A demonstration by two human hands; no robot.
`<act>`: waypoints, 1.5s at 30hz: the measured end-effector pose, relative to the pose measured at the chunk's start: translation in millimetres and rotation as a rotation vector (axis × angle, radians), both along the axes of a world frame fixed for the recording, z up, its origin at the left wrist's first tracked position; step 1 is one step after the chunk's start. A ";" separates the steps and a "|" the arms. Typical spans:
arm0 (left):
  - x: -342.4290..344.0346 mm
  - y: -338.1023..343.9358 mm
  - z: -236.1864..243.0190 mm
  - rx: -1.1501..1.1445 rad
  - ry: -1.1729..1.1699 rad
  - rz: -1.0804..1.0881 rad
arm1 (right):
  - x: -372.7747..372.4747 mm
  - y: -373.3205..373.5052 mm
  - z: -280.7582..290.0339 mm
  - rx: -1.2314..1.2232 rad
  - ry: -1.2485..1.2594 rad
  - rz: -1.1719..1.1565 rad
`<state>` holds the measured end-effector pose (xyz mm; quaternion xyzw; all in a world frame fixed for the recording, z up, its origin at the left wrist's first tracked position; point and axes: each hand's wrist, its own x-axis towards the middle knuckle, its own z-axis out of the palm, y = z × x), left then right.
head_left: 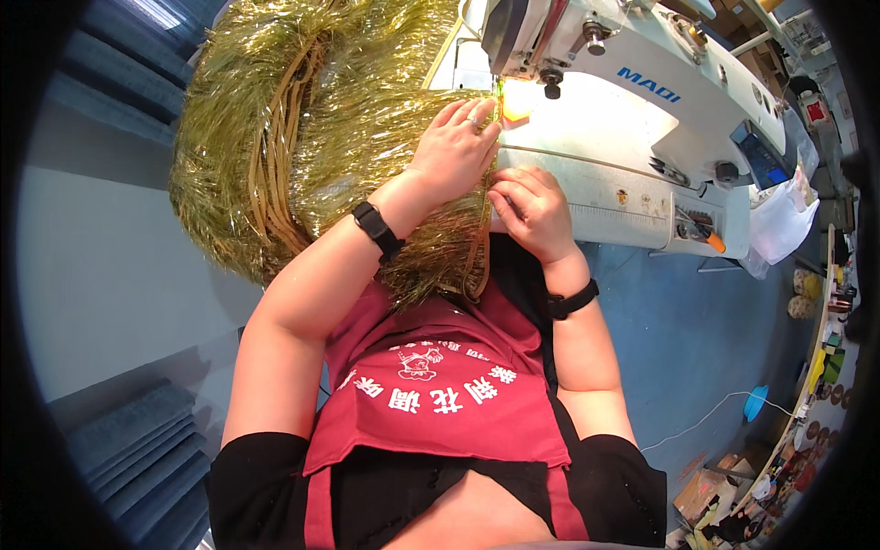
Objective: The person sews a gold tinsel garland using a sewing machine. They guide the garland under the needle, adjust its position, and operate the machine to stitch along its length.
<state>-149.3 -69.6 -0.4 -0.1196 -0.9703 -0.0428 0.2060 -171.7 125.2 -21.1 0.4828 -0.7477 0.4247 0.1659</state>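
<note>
A large mass of gold-green tinsel fringe (367, 137) drapes over the left of the sewing machine bed and down to my lap, its narrow edge tape (486, 197) running toward the needle area. My left hand (456, 147), with a ring on one finger, rests on the fringe just below the presser foot, fingers bent over the taped edge. Nearer to me, my right hand (532, 206) pinches the same edge between thumb and curled fingers. The sewing machine (623, 82) is white, and its lamp lights the bed brightly. The needle tip is hard to make out.
A tray at the right of the bed holds an orange-handled tool (713, 240). Small snips (669, 171) lie by the machine's pillar. A white plastic bag (784, 229) hangs at the right end. Crowded shelves curve along the far right; a blue round object (755, 403) sits on the floor.
</note>
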 end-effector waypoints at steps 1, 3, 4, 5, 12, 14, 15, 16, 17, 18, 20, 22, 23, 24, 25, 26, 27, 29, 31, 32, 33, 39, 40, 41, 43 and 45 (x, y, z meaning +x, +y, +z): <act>0.9 0.6 0.7 -0.005 0.007 -0.006 | 0.4 -0.4 -0.2 0.001 0.005 -0.005; 2.3 2.0 1.7 -0.021 -0.019 -0.008 | 1.3 -1.1 -0.8 0.000 0.009 -0.011; 2.6 2.9 1.6 -0.020 -0.029 -0.010 | 1.6 -0.9 -1.0 0.001 0.011 -0.013; 3.0 3.5 1.3 -0.042 -0.019 -0.031 | 2.1 -0.5 -1.3 0.004 0.016 -0.014; 8.7 4.9 -2.6 -0.143 0.000 -0.036 | 2.8 -0.8 -2.4 0.012 0.028 -0.023; 11.0 5.6 -4.0 -0.124 0.030 -0.048 | 2.9 -0.5 -3.3 0.017 0.033 -0.023; 11.8 5.8 -4.4 -0.118 0.028 -0.047 | 2.5 -0.5 -3.7 0.022 0.040 -0.021; 12.3 5.9 -4.7 -0.105 0.039 -0.053 | 2.4 -0.7 -4.2 0.025 0.047 -0.020; 12.3 6.0 -5.0 -0.092 0.051 -0.061 | 2.3 -1.0 -4.7 0.028 0.051 -0.020; 12.5 6.0 -5.1 -0.088 0.051 -0.065 | 2.4 -1.1 -5.1 0.032 0.054 -0.022; 12.8 5.9 -5.4 -0.081 0.040 -0.070 | 2.7 -0.8 -5.7 0.037 0.062 -0.025; 12.2 6.4 -5.9 -0.066 0.062 -0.083 | 2.4 -0.9 -6.2 0.037 0.071 -0.023; 11.9 6.6 -6.0 -0.060 0.067 -0.087 | 2.5 -0.6 -6.2 0.045 0.076 -0.023; 11.2 6.7 -6.4 -0.069 0.063 -0.077 | 2.3 -0.3 -6.2 0.053 0.079 -0.021; 10.1 6.8 -6.5 -0.077 0.060 -0.068 | 2.1 0.0 -6.1 0.061 0.081 -0.019; 9.3 7.1 -7.2 -0.081 0.065 -0.062 | 1.7 0.2 -6.3 0.067 0.084 -0.031; 7.6 6.9 -7.3 -0.086 0.049 -0.054 | 1.5 -0.3 -5.9 0.071 0.089 -0.042; 4.6 6.8 -8.3 -0.089 0.027 -0.042 | 1.6 -0.6 -5.9 0.078 0.094 -0.054; 3.2 6.3 -9.2 -0.095 0.012 -0.040 | 0.9 -1.3 -5.8 0.074 0.105 -0.056; 3.4 5.8 -9.5 -0.101 -0.001 -0.039 | 0.9 -1.5 -5.7 0.076 0.103 -0.057; 3.4 5.7 -9.8 -0.110 0.004 -0.041 | 0.9 -1.4 -5.6 0.077 0.101 -0.058; 3.6 6.2 -9.6 -0.107 0.010 -0.061 | 0.2 -0.6 -6.7 0.072 0.112 -0.056; 3.1 6.8 -9.1 -0.097 0.005 -0.053 | 0.2 -1.0 -7.1 0.068 0.112 -0.054; 2.6 7.3 -8.4 -0.090 -0.017 -0.043 | 0.1 -1.1 -7.4 0.072 0.106 -0.057; 1.7 8.0 -6.6 -0.091 -0.071 -0.026 | -0.5 -1.8 -7.8 0.076 0.092 -0.062; 1.4 8.5 -4.3 -0.083 -0.118 -0.016 | -0.2 -2.2 -7.5 0.079 0.086 -0.063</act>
